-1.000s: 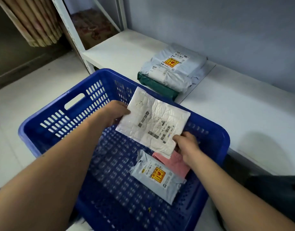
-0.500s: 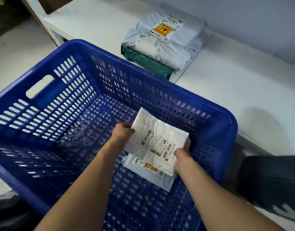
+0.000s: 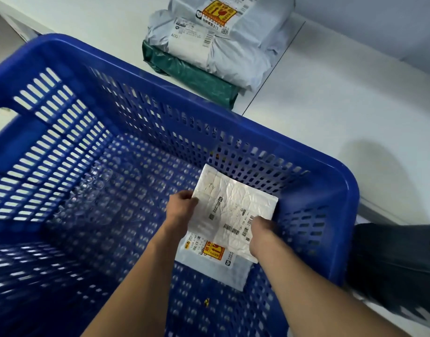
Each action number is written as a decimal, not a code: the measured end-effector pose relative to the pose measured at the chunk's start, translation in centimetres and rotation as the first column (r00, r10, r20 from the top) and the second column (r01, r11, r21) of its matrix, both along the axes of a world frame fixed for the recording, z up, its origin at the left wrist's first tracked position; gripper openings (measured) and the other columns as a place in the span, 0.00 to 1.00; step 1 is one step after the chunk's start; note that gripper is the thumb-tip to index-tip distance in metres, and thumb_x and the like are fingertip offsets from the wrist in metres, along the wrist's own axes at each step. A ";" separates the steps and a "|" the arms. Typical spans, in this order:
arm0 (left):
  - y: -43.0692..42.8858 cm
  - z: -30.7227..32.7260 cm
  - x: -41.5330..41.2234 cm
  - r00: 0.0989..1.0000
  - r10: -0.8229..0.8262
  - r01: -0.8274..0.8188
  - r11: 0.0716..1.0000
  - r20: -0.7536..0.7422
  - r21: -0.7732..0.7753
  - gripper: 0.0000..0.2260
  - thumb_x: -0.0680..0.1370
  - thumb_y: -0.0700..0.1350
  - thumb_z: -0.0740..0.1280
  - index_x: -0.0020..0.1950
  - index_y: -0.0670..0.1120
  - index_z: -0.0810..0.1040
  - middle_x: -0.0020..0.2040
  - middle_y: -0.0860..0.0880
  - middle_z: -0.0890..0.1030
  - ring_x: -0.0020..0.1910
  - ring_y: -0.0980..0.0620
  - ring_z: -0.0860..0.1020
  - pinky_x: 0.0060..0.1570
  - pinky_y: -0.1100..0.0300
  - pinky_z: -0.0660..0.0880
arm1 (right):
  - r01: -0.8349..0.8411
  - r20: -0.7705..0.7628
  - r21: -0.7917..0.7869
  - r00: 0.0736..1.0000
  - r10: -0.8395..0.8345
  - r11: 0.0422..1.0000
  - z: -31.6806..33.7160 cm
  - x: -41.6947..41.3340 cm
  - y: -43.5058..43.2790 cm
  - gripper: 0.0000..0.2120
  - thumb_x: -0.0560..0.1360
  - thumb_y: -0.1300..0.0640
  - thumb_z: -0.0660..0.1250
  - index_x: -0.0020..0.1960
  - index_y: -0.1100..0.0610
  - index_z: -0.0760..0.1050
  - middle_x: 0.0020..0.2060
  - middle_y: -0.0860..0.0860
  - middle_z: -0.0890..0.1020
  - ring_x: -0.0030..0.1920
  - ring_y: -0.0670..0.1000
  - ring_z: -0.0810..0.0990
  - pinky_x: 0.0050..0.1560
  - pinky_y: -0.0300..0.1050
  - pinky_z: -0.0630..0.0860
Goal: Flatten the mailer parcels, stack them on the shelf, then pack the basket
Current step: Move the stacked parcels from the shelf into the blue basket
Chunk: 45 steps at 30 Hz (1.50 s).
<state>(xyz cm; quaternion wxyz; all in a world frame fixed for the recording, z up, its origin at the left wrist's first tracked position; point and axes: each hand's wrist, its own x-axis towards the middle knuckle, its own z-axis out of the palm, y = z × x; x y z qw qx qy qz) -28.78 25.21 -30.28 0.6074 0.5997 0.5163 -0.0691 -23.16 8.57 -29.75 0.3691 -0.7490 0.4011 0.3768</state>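
While the white mailer is held low in the blue basket, right of centre frame, packing is judged to be in hand. Its left edge is pinched in the grip of the left hand, its lower right edge in that of the right hand. Next, it should be laid flat on the grey mailer beneath and released. On the stacked parcels at upper centre, "A007" can be read; other print is too small.
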 end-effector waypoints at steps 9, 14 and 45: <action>-0.6 0.3 0.4 1.000 -0.029 0.029 0.998 -0.004 0.060 0.13 0.78 0.35 0.65 0.62 0.42 0.79 0.48 0.48 0.81 0.42 0.50 0.79 0.45 0.58 0.76 | -0.362 0.259 -0.312 0.857 0.445 0.879 1.5 -0.5 0.8 0.29 0.78 0.58 0.62 0.77 0.57 0.58 0.77 0.56 0.55 0.76 0.59 0.57 0.71 0.53 0.64; -0.7 0.5 0.2 0.988 -0.150 0.131 0.916 0.021 0.379 0.11 0.78 0.41 0.67 0.59 0.42 0.81 0.54 0.47 0.82 0.51 0.49 0.80 0.54 0.55 0.76 | -0.450 0.247 -0.297 0.816 0.523 0.842 0.6 -0.5 1.0 0.18 0.78 0.59 0.63 0.67 0.58 0.71 0.68 0.59 0.68 0.64 0.61 0.73 0.57 0.50 0.77; 3.2 16.6 1.8 0.971 -0.148 0.074 0.934 0.189 0.350 0.10 0.80 0.50 0.66 0.43 0.48 0.82 0.39 0.47 0.83 0.37 0.49 0.78 0.46 0.56 0.77 | -0.774 0.522 -0.030 0.527 0.671 0.632 16.2 2.8 4.8 0.08 0.78 0.55 0.59 0.42 0.56 0.70 0.37 0.53 0.73 0.37 0.54 0.73 0.33 0.43 0.65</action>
